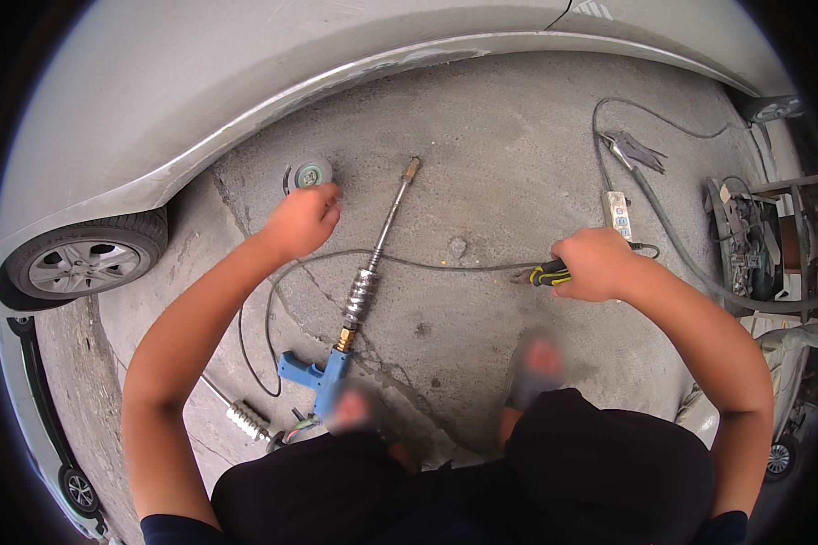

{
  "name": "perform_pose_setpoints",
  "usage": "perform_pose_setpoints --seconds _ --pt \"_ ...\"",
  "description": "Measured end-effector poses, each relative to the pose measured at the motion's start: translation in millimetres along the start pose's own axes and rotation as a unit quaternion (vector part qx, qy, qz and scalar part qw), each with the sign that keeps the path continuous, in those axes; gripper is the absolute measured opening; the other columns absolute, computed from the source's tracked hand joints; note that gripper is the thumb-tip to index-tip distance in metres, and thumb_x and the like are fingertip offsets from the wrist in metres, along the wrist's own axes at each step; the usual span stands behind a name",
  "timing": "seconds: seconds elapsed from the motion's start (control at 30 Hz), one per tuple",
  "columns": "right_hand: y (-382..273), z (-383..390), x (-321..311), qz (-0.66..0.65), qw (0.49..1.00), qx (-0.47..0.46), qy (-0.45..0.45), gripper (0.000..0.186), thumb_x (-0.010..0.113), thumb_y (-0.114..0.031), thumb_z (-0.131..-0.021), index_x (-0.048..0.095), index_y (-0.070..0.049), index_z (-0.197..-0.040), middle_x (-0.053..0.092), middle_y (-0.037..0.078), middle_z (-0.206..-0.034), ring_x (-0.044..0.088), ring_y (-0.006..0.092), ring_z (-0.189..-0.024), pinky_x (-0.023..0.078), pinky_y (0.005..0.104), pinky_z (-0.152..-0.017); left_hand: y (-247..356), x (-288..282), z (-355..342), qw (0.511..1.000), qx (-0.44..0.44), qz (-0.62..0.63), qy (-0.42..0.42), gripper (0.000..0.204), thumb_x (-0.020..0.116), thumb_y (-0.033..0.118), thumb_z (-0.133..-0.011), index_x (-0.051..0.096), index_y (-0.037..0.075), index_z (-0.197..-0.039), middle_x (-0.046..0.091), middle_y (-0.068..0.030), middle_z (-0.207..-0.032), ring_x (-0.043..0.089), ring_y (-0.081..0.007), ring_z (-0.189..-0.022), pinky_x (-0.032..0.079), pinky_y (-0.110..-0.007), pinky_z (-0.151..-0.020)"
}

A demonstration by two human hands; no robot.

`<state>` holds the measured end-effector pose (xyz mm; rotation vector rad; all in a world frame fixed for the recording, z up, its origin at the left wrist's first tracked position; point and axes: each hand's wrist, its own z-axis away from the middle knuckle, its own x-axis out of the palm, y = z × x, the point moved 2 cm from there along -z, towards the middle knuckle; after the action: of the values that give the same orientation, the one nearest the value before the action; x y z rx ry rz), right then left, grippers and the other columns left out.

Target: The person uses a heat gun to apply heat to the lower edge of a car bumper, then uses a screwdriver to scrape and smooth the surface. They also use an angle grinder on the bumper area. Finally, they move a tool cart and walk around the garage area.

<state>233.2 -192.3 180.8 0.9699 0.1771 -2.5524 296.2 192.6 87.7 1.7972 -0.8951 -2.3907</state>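
My left hand [304, 218] hangs with curled fingers at a small grinder [311, 173] with a green disc; whether it grips the tool or something else is hidden. My right hand [591, 262] holds yellow-and-black pliers [547, 272] over the concrete. Between my hands lies a blue gun-like tool [327, 377] with a long metal shaft and sliding weight [362, 295], a thin cable passing by it. Beside my right hand is a white power strip [617, 213].
A silver car's side [273, 64] and wheel [86, 268] border the floor [463, 127]. A second slide-hammer tool [245, 418] lies lower left. A clamp [620, 153], dark scrap and hose lie right, beside a cluttered metal cart [763, 245]. Other cars stand at both edges.
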Motion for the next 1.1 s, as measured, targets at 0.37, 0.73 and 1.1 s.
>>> perform_pose_setpoints --seconds 0.37,0.73,1.1 --pt "0 -19 -3 -0.039 0.998 -0.039 0.030 0.038 0.073 -0.040 -0.078 0.070 -0.008 -0.098 0.070 0.014 -0.091 0.067 0.0328 -0.090 0.054 0.0441 -0.076 141 -47 -160 0.701 0.245 -0.658 0.120 0.070 0.044 0.039 -0.096 0.023 0.001 -0.151 0.014 -0.0093 -0.162 0.009 -0.0216 -0.150 0.007 -0.039 -0.122" --pt "1 -34 -6 -0.061 0.995 -0.068 0.029 0.038 0.073 -0.040 -0.081 0.072 -0.005 -0.096 0.071 0.013 -0.095 0.068 0.0307 -0.094 0.055 0.0410 -0.078 172 -28 -198 0.572 0.177 -0.797 0.081 0.070 0.040 0.040 -0.098 0.018 0.004 -0.154 0.000 -0.0074 -0.163 -0.003 -0.0235 -0.150 -0.001 -0.042 -0.122" --pt "2 -32 -2 -0.036 0.998 -0.049 0.002 0.035 0.072 -0.037 -0.080 0.072 -0.006 -0.095 0.072 0.012 -0.095 0.069 0.0306 -0.094 0.055 0.0413 -0.078 157 -27 -182 0.663 0.194 -0.719 0.084 0.066 0.038 0.033 -0.099 0.020 0.000 -0.152 0.007 -0.0102 -0.163 0.003 -0.0265 -0.150 0.002 -0.042 -0.122"
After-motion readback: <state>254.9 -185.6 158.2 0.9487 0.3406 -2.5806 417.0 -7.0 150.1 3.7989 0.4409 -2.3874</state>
